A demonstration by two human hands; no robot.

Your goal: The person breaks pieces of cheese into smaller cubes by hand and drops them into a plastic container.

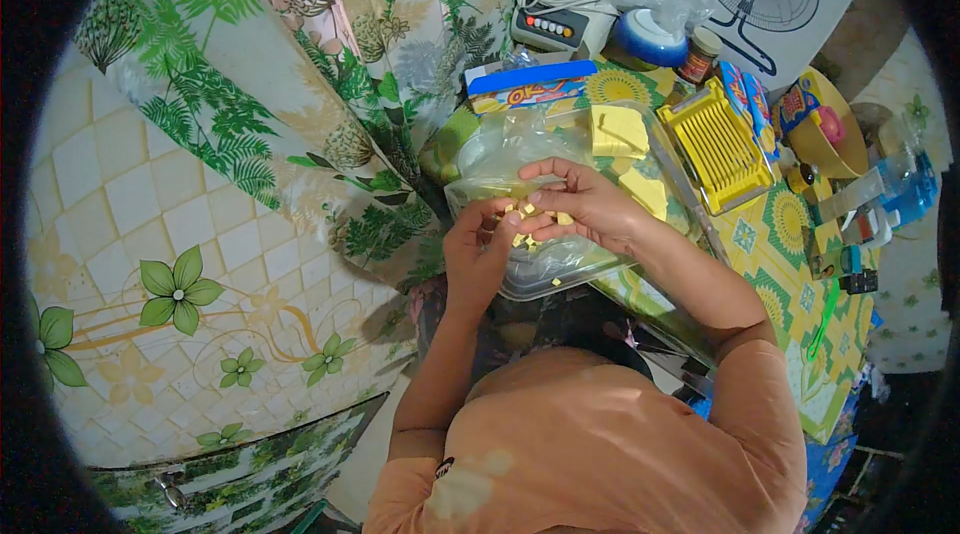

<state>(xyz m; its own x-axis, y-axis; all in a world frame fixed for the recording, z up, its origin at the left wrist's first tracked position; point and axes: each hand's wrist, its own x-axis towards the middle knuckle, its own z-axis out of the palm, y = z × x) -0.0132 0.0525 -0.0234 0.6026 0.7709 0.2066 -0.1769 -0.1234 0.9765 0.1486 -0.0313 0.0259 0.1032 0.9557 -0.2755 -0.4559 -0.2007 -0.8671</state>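
Observation:
Both hands meet over a clear plastic container (590,272) that has a thin, crinkled plastic bag in it. My left hand (476,256) has its fingers curled round several small yellow cubes (529,209). Thumb and fingers of my right hand (588,206) pinch together at the same pieces, with another yellow bit by its lower fingers. The cubes' material is hard to tell. One loose yellow cube (556,282) lies near the container's front edge. Beyond my right hand are a larger yellow block (620,131) and a yellow slab (643,192).
A yellow slotted rack (715,146) stands right of the container. Behind are a blue-lidded box (530,86), a blender base (560,26) and a jar (700,54). A tan bowl (845,139) and green utensil (824,319) sit at right. A leaf-print curtain (350,64) hangs left.

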